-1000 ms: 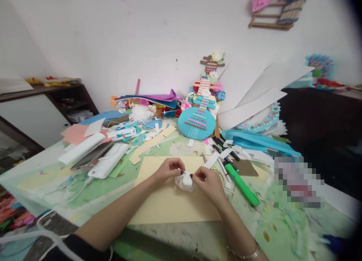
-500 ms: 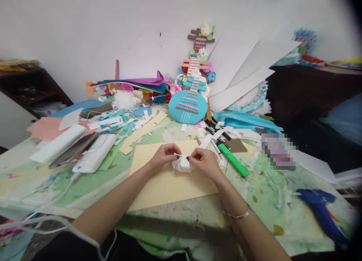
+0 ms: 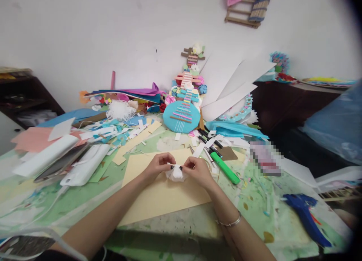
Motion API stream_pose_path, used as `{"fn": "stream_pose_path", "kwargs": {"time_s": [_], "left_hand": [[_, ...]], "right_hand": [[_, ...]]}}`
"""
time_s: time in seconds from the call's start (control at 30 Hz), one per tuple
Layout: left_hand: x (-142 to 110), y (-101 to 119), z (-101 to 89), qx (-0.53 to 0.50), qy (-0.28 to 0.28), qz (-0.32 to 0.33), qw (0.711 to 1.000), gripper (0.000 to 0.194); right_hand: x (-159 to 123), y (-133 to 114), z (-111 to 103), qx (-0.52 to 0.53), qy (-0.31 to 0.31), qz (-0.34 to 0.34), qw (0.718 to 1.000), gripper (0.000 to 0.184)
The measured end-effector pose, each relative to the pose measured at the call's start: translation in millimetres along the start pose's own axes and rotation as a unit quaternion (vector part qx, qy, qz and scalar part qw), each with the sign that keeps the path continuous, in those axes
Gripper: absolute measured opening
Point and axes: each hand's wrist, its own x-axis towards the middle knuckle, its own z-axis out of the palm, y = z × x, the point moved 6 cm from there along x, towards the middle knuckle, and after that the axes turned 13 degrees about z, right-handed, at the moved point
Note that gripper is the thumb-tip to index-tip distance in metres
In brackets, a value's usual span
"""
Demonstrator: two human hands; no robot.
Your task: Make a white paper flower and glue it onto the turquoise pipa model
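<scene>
A small white crumpled paper flower [image 3: 177, 173] is pinched between both my hands, over a cream sheet of card [image 3: 158, 204]. My left hand [image 3: 160, 167] grips its left side with thumb and fingertips. On the opposite side my right hand [image 3: 198, 170] pinches it the same way. The fingers partly cover its upper edge. Just right of my right hand lie a green box cutter [image 3: 225, 168] and several dark pens [image 3: 207, 142].
A blue paper lute [image 3: 181, 117] with paper flowers stands against the wall. White power banks [image 3: 86, 165] and paper scraps lie left. A blue glue gun [image 3: 307, 217] rests at right, near a pixelated object [image 3: 266, 158]. A white cable [image 3: 53, 200] crosses the left side.
The camera view has tilted up and shifted a little to the right, so more of the wall hanging shows. Both hands keep their pinch on the white paper flower.
</scene>
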Motion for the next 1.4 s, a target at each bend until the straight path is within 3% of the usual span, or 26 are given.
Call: {"fn": "stream_pose_path", "kwargs": {"time_s": [0.3,0.77,1.4], "left_hand": [[-2,14,14.3,0.012,-0.032,0.006,0.999,0.039],[-3,4,11.4,0.141,0.001,-0.035,0.989,0.028],[-6,6,12.0,0.127,0.014,-0.057,0.990,0.029]], "right_hand": [[0,-1,-1,0.034,0.003,-0.002,0.999,0.012],[-1,0,-2,0.075,-0.006,-0.004,0.997,0.011],[-4,-5,-2,0.105,-0.013,-0.011,0.994,0.010]]}}
